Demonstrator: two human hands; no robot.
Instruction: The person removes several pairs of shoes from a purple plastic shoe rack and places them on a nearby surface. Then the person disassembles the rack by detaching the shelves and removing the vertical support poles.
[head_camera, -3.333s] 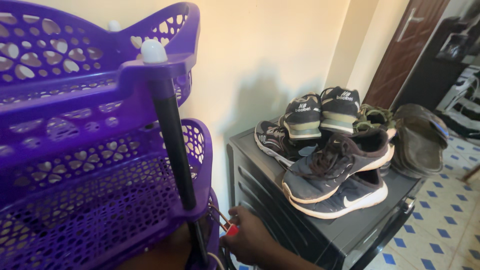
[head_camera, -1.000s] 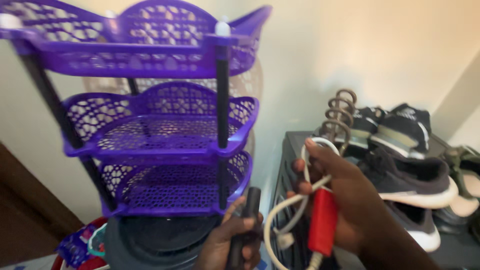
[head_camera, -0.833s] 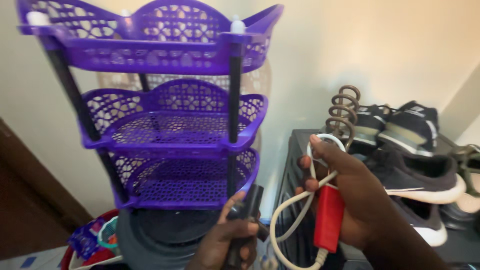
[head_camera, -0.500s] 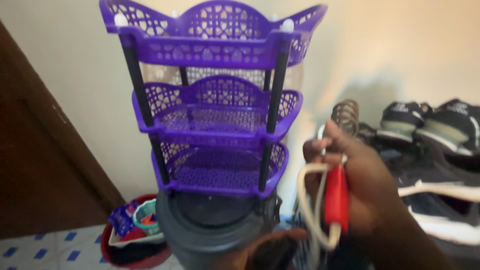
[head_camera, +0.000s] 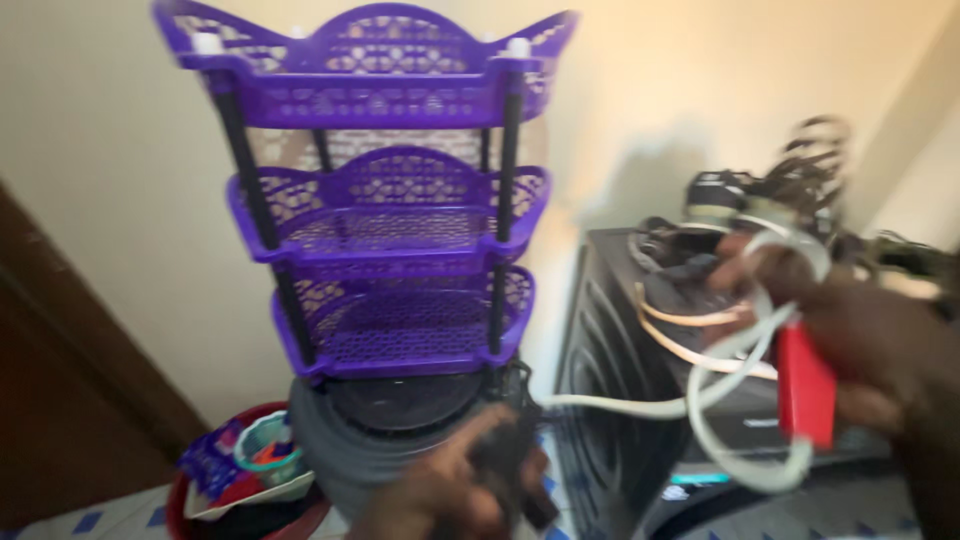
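Note:
My right hand (head_camera: 880, 350) is closed around a red-handled coil heater (head_camera: 805, 385) with a looped white cord (head_camera: 745, 400); its dark metal coil (head_camera: 815, 165) sticks up above my fingers. The cord runs left toward my left hand (head_camera: 440, 490), low in the view, which grips a dark plug-like object (head_camera: 500, 460). Both hands are blurred by motion. A purple three-tier plastic rack (head_camera: 385, 215) stands directly behind my left hand.
The rack sits on a round dark grey container (head_camera: 370, 430). To the right, a black cabinet (head_camera: 620, 370) carries several sneakers (head_camera: 715, 195). A red basin (head_camera: 250, 490) with small items lies on the tiled floor at lower left, beside a brown door (head_camera: 60, 400).
The view has swung so the rack sits centre-left and the door shows. My right hand with the heater has drifted right, and the cord now stretches between my hands.

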